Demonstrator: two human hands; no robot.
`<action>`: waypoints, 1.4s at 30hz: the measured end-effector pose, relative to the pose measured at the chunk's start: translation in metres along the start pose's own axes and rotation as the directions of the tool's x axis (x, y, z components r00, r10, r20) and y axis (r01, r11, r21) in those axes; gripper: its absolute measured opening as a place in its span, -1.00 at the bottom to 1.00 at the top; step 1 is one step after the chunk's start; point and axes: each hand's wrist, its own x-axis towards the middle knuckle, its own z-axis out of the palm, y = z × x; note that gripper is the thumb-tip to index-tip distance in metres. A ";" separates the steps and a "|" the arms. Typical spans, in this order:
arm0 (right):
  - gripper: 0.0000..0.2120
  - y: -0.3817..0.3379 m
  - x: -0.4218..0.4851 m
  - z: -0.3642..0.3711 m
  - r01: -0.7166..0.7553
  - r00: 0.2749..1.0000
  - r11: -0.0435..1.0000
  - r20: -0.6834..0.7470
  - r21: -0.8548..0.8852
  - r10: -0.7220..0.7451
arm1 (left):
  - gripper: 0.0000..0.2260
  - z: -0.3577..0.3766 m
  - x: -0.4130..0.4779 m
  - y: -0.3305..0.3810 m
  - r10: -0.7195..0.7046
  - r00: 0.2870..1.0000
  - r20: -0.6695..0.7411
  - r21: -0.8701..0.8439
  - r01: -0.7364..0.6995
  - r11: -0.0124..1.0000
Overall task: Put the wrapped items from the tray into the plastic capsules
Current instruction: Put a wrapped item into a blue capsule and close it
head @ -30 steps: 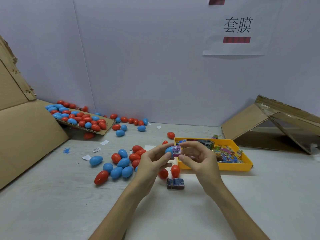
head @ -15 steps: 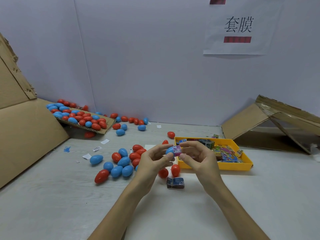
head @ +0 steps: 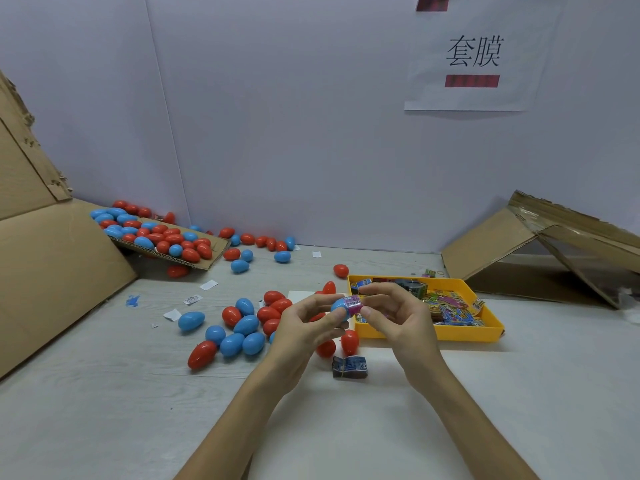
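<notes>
My left hand (head: 306,327) grips a blue capsule half (head: 338,305) above the table, in front of the yellow tray (head: 446,332). My right hand (head: 398,317) pinches a pink wrapped item (head: 353,302) that sits in the mouth of that half. Several colourful wrapped items (head: 450,306) lie in the tray. A dark wrapped item (head: 349,367) lies on the table below my hands. Red capsule pieces (head: 349,341) sit just under my hands.
Loose red and blue capsules (head: 239,327) are clustered left of my hands. More fill a cardboard sheet (head: 162,240) at the back left and line the wall. Folded cardboard (head: 540,244) stands at the right, and a large cardboard flap (head: 52,268) at the left.
Both hands stay together in front of the tray. The pink wrapped item has been worked a little further into the blue capsule half.
</notes>
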 end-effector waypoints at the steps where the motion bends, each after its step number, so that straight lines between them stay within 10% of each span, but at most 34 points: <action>1: -0.77 0.000 0.000 0.000 -0.005 1.000 1.000 -0.001 0.009 0.005 | -0.64 0.000 0.000 0.000 -0.005 1.000 -0.003 -0.006 0.005 1.000; 25: -0.74 0.000 0.001 -0.003 -0.078 0.996 0.990 0.042 0.115 0.073 | -0.66 0.001 -0.002 0.002 -0.018 1.000 0.001 0.028 0.018 0.999; 42: -0.75 0.003 -0.005 0.008 0.142 0.981 0.953 -0.088 -0.268 -0.171 | -0.63 0.001 0.001 -0.003 0.000 0.999 -0.046 -0.043 -0.002 0.999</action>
